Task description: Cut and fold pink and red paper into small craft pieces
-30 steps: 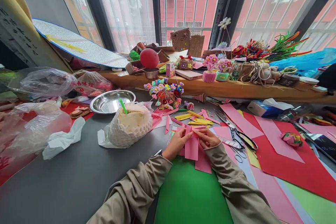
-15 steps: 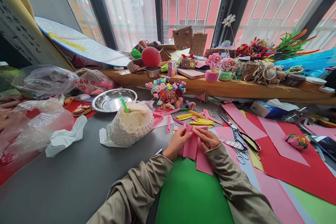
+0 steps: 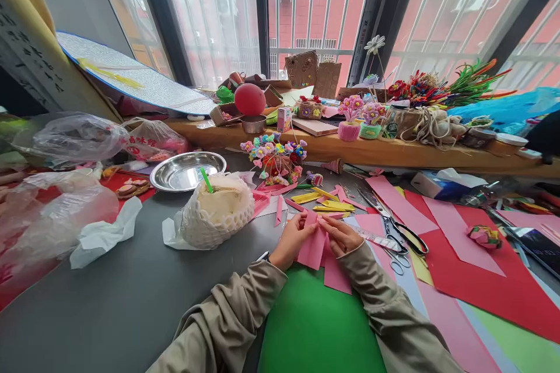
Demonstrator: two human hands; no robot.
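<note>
Between my two hands is a pink paper strip [image 3: 312, 252], creased lengthwise and held by its far end. My left hand [image 3: 290, 240] pinches its left side, with the fingertips closed on the paper. My right hand [image 3: 342, 235] grips the same far end from the right, thumb and index finger together. Another pink paper piece [image 3: 338, 274] lies under the right hand, over the top of a green sheet [image 3: 321, 323]. Just beyond the hands are folded yellow paper strips [image 3: 335, 206] and narrow pink strips. The exact fold at the fingertips is partly hidden.
Black-handled scissors [image 3: 400, 233], small silver scissors [image 3: 397, 262] and a clear ruler [image 3: 380, 239] lie to the right. Red card [image 3: 472, 280] spreads beyond them. On the left stand a coconut [image 3: 221, 204] with a green straw and a steel plate [image 3: 186, 172]. Crafts crowd the wooden sill [image 3: 210, 135].
The view has shifted slightly. The pink strip's near end has swung a little to the left and its face looks broader. Both hands keep their pinch on it.
</note>
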